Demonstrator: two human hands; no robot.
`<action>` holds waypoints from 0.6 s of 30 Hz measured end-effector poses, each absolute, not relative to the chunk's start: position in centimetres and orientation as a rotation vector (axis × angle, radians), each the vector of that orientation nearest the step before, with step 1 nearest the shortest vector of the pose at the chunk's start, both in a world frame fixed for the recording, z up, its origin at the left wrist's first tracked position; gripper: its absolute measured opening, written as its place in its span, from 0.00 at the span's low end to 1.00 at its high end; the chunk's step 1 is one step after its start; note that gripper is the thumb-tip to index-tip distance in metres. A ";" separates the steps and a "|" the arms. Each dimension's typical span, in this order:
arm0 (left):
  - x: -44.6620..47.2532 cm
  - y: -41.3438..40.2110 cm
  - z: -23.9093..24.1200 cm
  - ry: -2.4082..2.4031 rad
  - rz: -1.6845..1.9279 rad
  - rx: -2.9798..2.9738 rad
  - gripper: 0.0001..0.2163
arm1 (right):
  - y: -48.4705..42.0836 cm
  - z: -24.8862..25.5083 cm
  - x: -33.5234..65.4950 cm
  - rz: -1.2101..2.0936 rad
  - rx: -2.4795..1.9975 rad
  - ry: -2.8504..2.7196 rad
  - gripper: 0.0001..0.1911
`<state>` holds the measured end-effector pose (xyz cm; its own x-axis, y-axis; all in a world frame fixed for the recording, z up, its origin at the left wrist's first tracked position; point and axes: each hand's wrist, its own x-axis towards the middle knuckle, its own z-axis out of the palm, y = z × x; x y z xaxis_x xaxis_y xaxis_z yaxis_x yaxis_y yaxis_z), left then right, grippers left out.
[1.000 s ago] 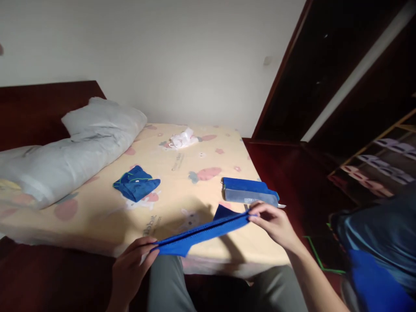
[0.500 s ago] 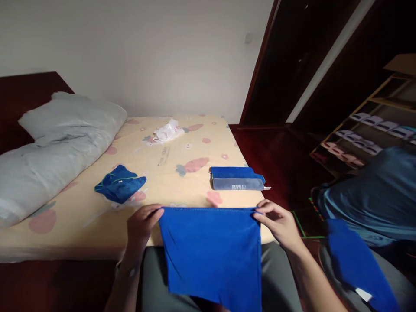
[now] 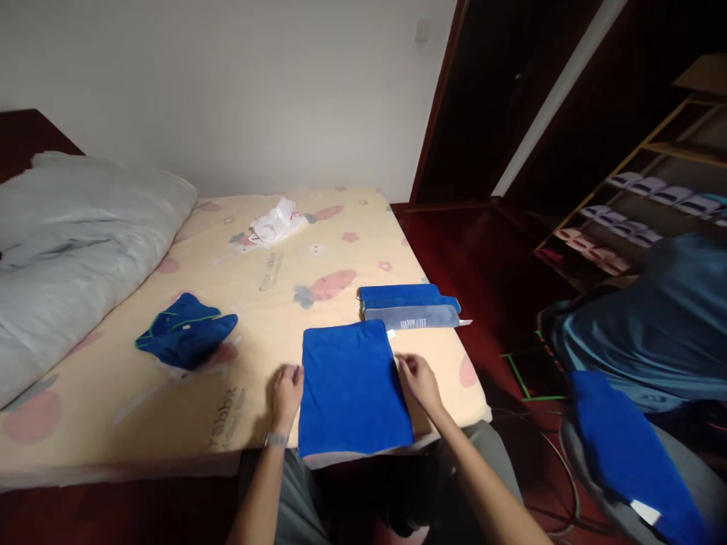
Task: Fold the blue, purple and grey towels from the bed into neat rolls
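Observation:
A blue cloth (image 3: 355, 390), roughly square, lies flat on the near edge of the bed, with a small white tag at its far right corner. My left hand (image 3: 288, 397) is at the cloth's left side, fingers curled together at the edge. Across from it, my right hand (image 3: 420, 384) has its thumb and fingers pinched at the right edge. Just beyond the cloth lie a folded blue cloth (image 3: 400, 294) and a grey strip (image 3: 412, 317) lettered "HAPPY LIFE". A crumpled blue cloth with green edging (image 3: 187, 331) rests to the left.
The bed (image 3: 255, 409) has a patterned yellow sheet. A white plastic bag (image 3: 277, 222) sits toward the wall, and a grey quilt (image 3: 85, 250) fills the left. On the right are a person's blue clothing (image 3: 641, 325), another blue cloth (image 3: 630, 454) and a slipper rack (image 3: 653, 147).
The blue cloth has gone from hanging between my hands to lying flat on the bed. My hands have moved from its top corners to its sides.

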<state>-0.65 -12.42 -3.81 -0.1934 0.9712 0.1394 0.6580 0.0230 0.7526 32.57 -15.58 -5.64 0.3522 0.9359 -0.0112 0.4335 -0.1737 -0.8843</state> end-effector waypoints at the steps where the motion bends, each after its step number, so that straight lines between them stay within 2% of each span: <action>1: -1.2 -15.1 -4.8 1.953 0.886 1.745 0.11 | -18.6 -6.6 32.7 0.804 -1.847 -1.249 0.19; 6: -2.7 -25.5 -8.4 2.132 0.420 1.736 0.16 | -29.6 -9.5 31.9 0.993 -2.136 -1.229 0.19; 13: -3.4 -26.6 -9.6 1.897 0.526 1.554 0.18 | -29.5 -10.6 30.7 1.060 -1.884 -1.108 0.23; 18: -5.5 -27.5 -10.2 1.813 0.606 1.344 0.25 | -30.8 -10.4 31.4 1.042 -1.759 -1.093 0.23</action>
<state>-5.46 -27.52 -10.22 -0.1333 0.9423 -0.3070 0.5687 0.3264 0.7550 31.39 -30.83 -10.39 0.2871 0.9307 -0.2265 0.2715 -0.3058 -0.9126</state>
